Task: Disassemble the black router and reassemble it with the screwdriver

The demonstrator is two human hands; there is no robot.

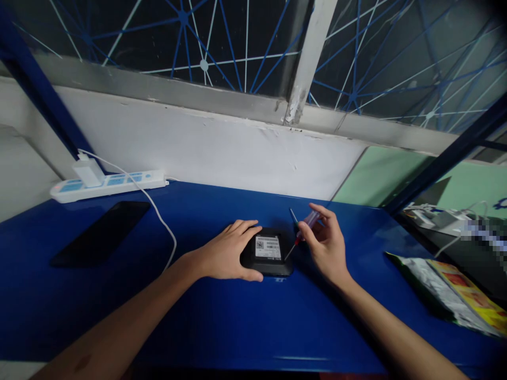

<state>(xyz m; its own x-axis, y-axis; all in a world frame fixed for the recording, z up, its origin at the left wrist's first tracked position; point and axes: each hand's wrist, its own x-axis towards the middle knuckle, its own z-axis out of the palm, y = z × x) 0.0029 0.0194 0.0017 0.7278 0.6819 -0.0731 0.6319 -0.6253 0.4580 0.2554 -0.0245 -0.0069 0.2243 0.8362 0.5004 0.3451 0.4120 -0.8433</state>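
Observation:
A small black device (247,258) with rounded edges lies flat on the blue table, its white label (268,247) with a QR code facing up. My left hand (233,250) grips its left side, fingers over the far edge and thumb along the near edge. In my right hand (327,240) is a screwdriver (308,224) with a clear purplish handle and a red collar. Its tip touches or nearly touches the device's right part, beside the label; the exact contact is too small to tell. Just behind the screwdriver is a thin, pen-like metal rod (293,215).
On the left are a dark phone or tablet-like slab (103,232) and a white power strip (146,179) with a plugged-in charger (89,171). Its white cable (162,221) runs near my left forearm. A colourful foil packet (451,290) lies at right. A wall stands behind.

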